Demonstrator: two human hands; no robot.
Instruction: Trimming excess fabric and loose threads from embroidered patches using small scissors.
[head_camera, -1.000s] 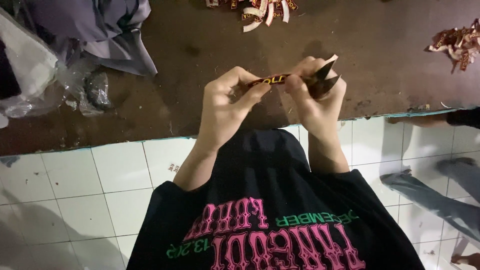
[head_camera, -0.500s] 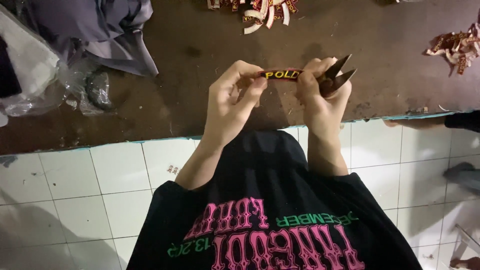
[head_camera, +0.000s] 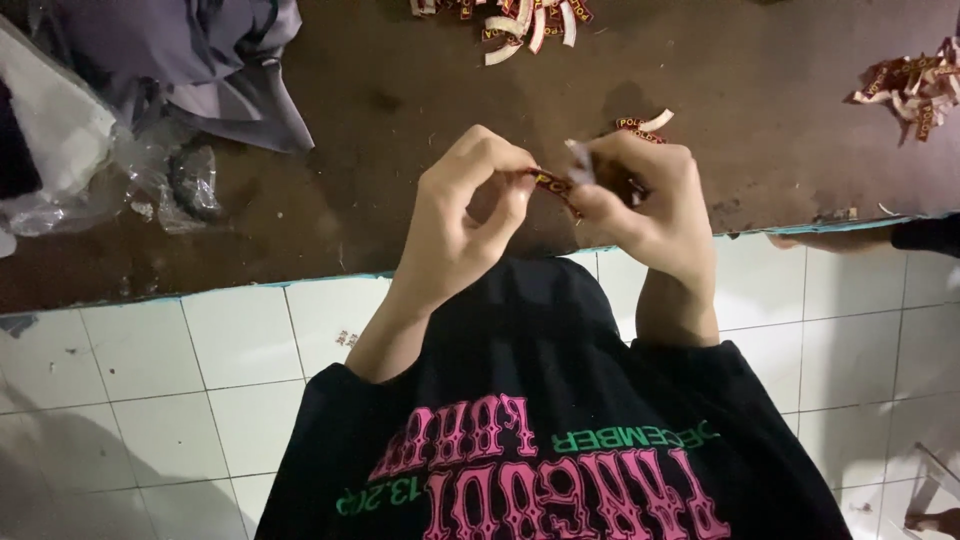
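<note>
Floor: white tiles (head_camera: 140, 400) are seen across the lower part of the view, ending at a blue edge under the table.
Table: a dark brown top (head_camera: 400, 170) fills the upper half; stains and scuffs are visible on it.
Shirt: a black shirt (head_camera: 520, 400) with pink and green print is worn by the person and covers the lower middle of the view.
Cloth: grey cloth (head_camera: 180, 50) is bunched at the top left of the table, well apart from the hands.
Plastic: clear crumpled plastic (head_camera: 150, 185) lies just below the cloth, at the table's left side.
Far piles: one heap of red and white patches (head_camera: 520, 18) lies at the top edge, a second heap (head_camera: 910, 85) at the right edge; both are well apart from the hands.
Other person: a forearm in a dark sleeve (head_camera: 920, 235) rests along the table edge at the right.
Left hand: the left hand (head_camera: 470, 215) is raised over the near table edge, fingers curled, thumb and forefinger pinched on one end of the patch.
Right hand: the right hand (head_camera: 645, 200) is closed on the other end of the patch; something small and grey shows at its fingertips, too blurred to name.
Patch: a small red curved patch (head_camera: 552, 184) is held between the two hands, above the table edge; most of it is hidden by the fingers.
Loose patches: a couple of patches (head_camera: 645, 124) lie on the table just behind the right hand, partly hidden by it.
</note>
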